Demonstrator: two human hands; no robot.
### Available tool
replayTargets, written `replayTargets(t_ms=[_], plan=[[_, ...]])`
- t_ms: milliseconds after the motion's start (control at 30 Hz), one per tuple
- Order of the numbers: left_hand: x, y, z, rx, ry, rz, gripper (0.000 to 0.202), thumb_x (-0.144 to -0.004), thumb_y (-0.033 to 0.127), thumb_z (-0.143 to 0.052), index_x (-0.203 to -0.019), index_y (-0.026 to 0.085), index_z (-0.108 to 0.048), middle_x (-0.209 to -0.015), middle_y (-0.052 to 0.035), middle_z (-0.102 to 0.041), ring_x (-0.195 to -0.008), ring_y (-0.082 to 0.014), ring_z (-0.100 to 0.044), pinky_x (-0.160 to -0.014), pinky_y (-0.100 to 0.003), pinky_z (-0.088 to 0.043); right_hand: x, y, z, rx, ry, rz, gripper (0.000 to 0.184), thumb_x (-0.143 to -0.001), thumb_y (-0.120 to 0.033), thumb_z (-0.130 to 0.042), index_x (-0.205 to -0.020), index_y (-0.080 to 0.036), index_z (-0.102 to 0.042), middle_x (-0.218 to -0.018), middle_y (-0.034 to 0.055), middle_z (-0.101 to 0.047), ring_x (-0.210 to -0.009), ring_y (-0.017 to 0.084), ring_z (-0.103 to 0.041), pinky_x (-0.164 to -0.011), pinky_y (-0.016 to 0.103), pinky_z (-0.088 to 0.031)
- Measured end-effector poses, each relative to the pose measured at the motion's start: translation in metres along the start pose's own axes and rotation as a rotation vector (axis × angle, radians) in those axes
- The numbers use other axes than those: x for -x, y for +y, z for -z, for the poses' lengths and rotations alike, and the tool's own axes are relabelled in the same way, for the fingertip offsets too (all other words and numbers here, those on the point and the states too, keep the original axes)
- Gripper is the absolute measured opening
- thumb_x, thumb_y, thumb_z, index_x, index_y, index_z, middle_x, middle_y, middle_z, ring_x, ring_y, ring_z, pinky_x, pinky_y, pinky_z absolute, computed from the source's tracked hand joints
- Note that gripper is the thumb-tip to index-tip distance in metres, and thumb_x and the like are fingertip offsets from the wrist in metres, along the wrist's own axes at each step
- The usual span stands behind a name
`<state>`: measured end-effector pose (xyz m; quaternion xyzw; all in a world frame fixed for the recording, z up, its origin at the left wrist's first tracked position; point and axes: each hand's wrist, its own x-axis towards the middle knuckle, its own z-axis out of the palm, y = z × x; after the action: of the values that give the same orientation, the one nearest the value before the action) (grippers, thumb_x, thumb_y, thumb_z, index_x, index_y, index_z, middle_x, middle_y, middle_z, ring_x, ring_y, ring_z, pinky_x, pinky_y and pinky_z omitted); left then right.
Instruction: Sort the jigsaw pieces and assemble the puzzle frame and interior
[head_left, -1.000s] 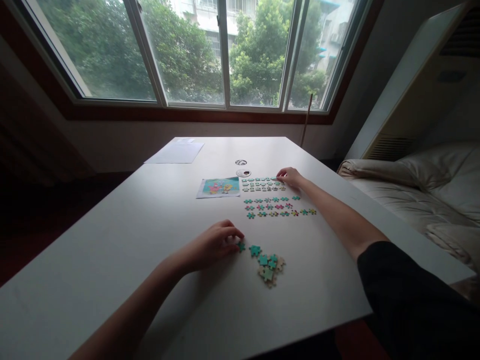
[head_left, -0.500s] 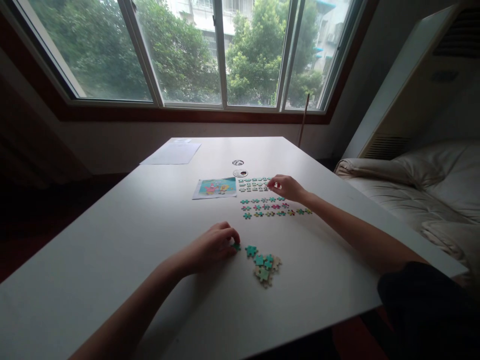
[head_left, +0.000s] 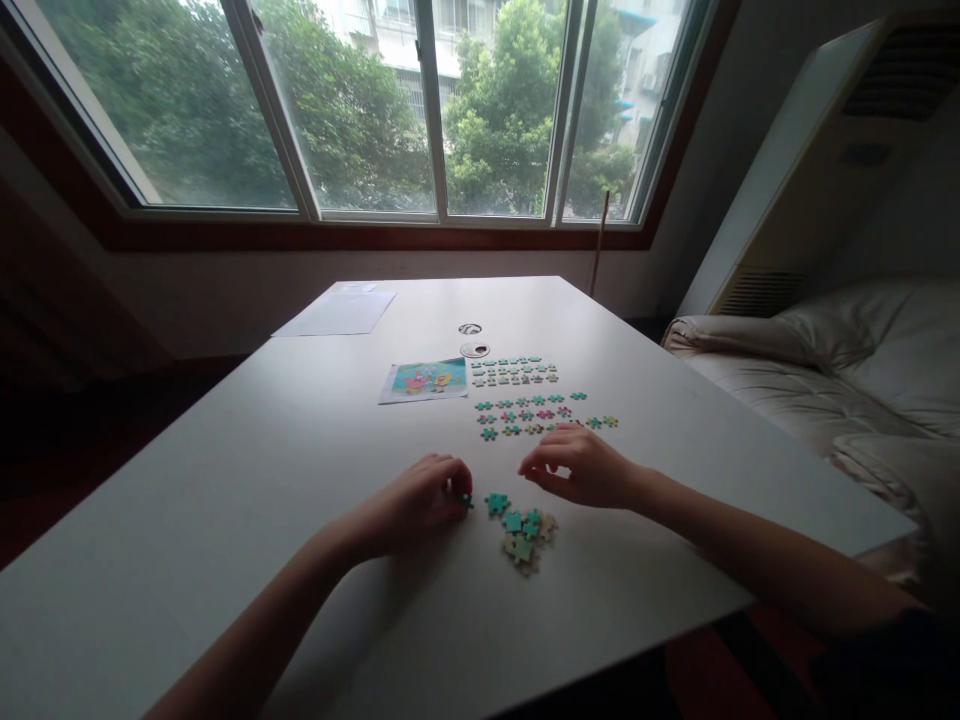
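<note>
My left hand (head_left: 424, 500) rests low over the table with its fingers closed on a teal puzzle piece (head_left: 466, 502). Just right of it lies a loose teal piece (head_left: 496, 503), then a small pile of teal and bare-backed puzzle pieces (head_left: 520, 546). My right hand (head_left: 574, 465) hovers above and right of the pile. Its thumb and forefinger curve with a gap between them, and no piece shows there. Beyond it, puzzle pieces lie in rows (head_left: 523, 403), with tighter rows (head_left: 514, 371) farther back. My right hand covers part of the nearest row.
A printed cartoon picture (head_left: 425, 380) lies left of the rows. Behind them are two round fittings (head_left: 474, 350) in the white tabletop (head_left: 225, 460). Paper sheets (head_left: 341, 312) lie at the far left corner. A pale sofa (head_left: 787, 380) stands right of the table.
My right hand has come back from the far rows toward the pile, uncovering the ends of those rows. My left hand stays by the loose pieces. The view has shifted slightly.
</note>
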<state>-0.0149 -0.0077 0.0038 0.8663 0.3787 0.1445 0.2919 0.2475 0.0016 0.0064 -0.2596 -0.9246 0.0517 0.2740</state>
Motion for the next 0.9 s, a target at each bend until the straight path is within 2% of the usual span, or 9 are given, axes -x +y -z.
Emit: replayTargets(t_ms=[200,300,367,500,900], plan=[[-0.01,-0.002,-0.011,0.241,0.18,0.051,0.004,-0.075,0.021,-0.053,-0.077,0.018,-0.055,-0.071,0.0006,-0.056,-0.065,-0.0131,-0.049,-0.059,-0.024,-0.039,0.0,-0.006,-0.009,-0.018,0.017,-0.016,0.013,-0.085,-0.023,-0.052,-0.086,-0.02,-0.065,-0.072,0.0001,-0.065,-0.066,0.01,-0.058,-0.068,0.025,-0.042],[-0.016,-0.001,-0.016,0.339,0.247,0.074,0.012,-0.078,0.029,-0.053,-0.082,0.017,-0.051,-0.074,-0.0009,-0.058,-0.066,-0.013,-0.052,-0.058,-0.024,-0.039,-0.002,-0.01,-0.013,-0.03,0.087,-0.045,0.012,-0.085,-0.024,-0.054,-0.087,-0.02,-0.064,-0.076,0.0008,-0.066,-0.066,0.01,-0.058,-0.066,0.024,-0.043],[-0.019,0.0,-0.019,0.496,0.275,0.094,0.018,-0.077,0.031,-0.057,-0.083,0.017,-0.049,-0.072,-0.0007,-0.058,-0.066,-0.0127,-0.053,-0.059,-0.025,-0.04,-0.003,-0.012,-0.015,-0.046,0.131,-0.065,0.012,-0.084,-0.027,-0.055,-0.088,-0.019,-0.064,-0.077,0.001,-0.066,-0.064,0.009,-0.057,-0.063,0.023,-0.043],[-0.021,0.004,-0.023,0.763,0.285,0.116,0.026,-0.071,0.029,-0.067,-0.082,0.016,-0.048,-0.069,0.0011,-0.058,-0.064,-0.0114,-0.053,-0.061,-0.025,-0.04,-0.005,-0.014,-0.019,-0.04,0.17,-0.08,0.015,-0.083,-0.032,-0.057,-0.089,-0.02,-0.064,-0.076,0.0009,-0.065,-0.066,0.009,-0.057,-0.063,0.022,-0.042],[-0.021,0.012,-0.025,0.853,0.259,0.144,0.032,-0.068,0.032,-0.072,-0.082,0.016,-0.047,-0.071,0.0001,-0.061,-0.067,-0.0133,-0.057,-0.063,-0.027,-0.043,-0.007,-0.015,-0.022,-0.027,0.202,-0.056,0.012,-0.085,-0.026,-0.055,-0.08,-0.019,-0.063,-0.077,0.0011,-0.067,-0.065,0.009,-0.058,-0.065,0.023,-0.043]])
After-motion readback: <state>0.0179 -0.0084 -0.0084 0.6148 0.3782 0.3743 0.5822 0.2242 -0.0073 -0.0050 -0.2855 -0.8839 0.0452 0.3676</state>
